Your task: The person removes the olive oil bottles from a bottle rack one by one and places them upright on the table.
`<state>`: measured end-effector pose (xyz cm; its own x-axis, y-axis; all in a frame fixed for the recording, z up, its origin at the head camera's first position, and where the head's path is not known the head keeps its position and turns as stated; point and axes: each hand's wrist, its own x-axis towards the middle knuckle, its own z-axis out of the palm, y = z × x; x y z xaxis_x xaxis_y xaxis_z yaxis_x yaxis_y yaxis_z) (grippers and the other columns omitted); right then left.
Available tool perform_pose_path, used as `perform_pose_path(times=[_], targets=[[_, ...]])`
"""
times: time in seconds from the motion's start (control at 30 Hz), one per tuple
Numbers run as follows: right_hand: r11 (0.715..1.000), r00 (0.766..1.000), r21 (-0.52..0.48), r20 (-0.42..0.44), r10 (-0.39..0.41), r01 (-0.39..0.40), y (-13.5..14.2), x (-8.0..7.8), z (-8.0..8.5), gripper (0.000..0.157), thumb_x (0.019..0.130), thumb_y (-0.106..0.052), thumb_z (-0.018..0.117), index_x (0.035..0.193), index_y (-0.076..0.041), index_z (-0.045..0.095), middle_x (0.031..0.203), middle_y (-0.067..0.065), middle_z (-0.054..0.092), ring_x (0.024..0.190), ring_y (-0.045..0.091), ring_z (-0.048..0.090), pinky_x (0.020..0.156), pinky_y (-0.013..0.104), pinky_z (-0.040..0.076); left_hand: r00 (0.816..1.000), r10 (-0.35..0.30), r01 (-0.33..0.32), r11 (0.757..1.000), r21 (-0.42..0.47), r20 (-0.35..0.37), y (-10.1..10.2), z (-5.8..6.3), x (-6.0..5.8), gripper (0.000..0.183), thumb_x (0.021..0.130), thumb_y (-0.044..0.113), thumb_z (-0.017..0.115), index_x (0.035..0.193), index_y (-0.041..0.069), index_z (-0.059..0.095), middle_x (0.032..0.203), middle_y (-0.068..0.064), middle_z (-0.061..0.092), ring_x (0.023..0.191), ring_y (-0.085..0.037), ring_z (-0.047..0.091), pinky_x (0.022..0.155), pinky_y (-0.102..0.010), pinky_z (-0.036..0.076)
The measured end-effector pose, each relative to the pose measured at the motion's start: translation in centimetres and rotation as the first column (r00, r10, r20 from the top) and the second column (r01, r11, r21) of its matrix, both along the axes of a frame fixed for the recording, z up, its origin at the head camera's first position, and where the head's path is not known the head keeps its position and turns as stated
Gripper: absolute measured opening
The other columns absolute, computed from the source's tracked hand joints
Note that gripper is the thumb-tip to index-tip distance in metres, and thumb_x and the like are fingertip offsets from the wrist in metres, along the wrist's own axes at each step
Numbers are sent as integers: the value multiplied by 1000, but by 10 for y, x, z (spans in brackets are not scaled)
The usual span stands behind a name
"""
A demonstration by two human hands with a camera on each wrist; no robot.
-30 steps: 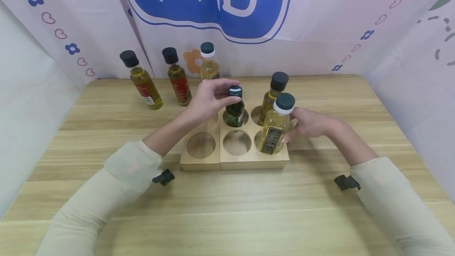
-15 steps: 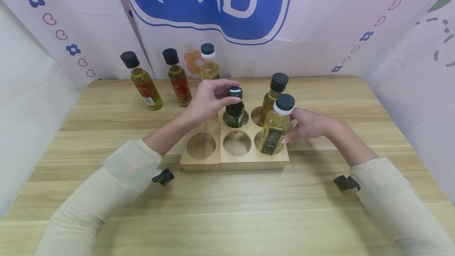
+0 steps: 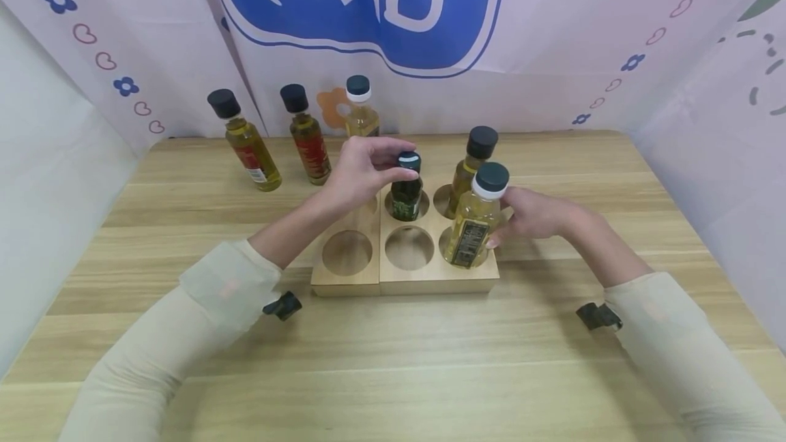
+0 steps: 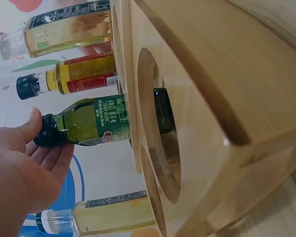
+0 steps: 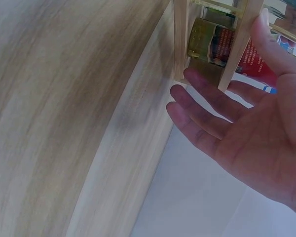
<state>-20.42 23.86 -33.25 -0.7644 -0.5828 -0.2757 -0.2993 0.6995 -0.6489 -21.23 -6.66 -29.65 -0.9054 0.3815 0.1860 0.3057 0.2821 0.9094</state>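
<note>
My left hand [image 3: 362,172] pinches the dark cap of a green olive oil bottle [image 3: 406,202], which stands in the back middle hole of a wooden bottle rack [image 3: 439,286]. In the left wrist view the bottle's base [image 4: 164,109] shows inside the rack. At the rack's right end is my right hand [image 3: 534,211], partly hidden by a clear oil bottle [image 3: 475,218] in the front right hole. In the right wrist view its thumb [image 5: 261,37] lies along the rack's upper board, and the other fingers are loosely extended beside the rack's end.
Behind the clear bottle, a black-capped oil bottle [image 3: 464,176] occupies the back right hole. Two red-labelled bottles, one [image 3: 250,149] farther left than the other [image 3: 310,145], stand at the table's back. A white-collared bottle [image 3: 362,118] stands behind my left hand. A printed cloth [image 3: 540,87] backs the table.
The green bottle's cap has shifted very slightly to the right in my left hand. My right hand and the other bottles stay where they were.
</note>
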Motion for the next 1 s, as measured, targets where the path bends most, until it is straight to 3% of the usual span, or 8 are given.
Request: perform_pose_path(times=[0.6,1.0], targets=[[1000,1000,-7,-4,8,-8,1,0,-1,77,81,-18,89,141,7,49,135,27,62,129,47,56,113,67,40,997,67,-67,998,5,-40,6,8,4,40,85,4,85,123,-1,73,114,-16,77,96,-24,76,84,-27,63],[1000,1000,13,-1,2,-2,1,0,0,76,82,-21,89,140,8,50,136,29,61,129,49,55,113,67,40,996,79,-78,996,43,-45,6,10,3,39,84,4,86,120,-1,75,112,-15,77,96,-23,76,86,-27,62]])
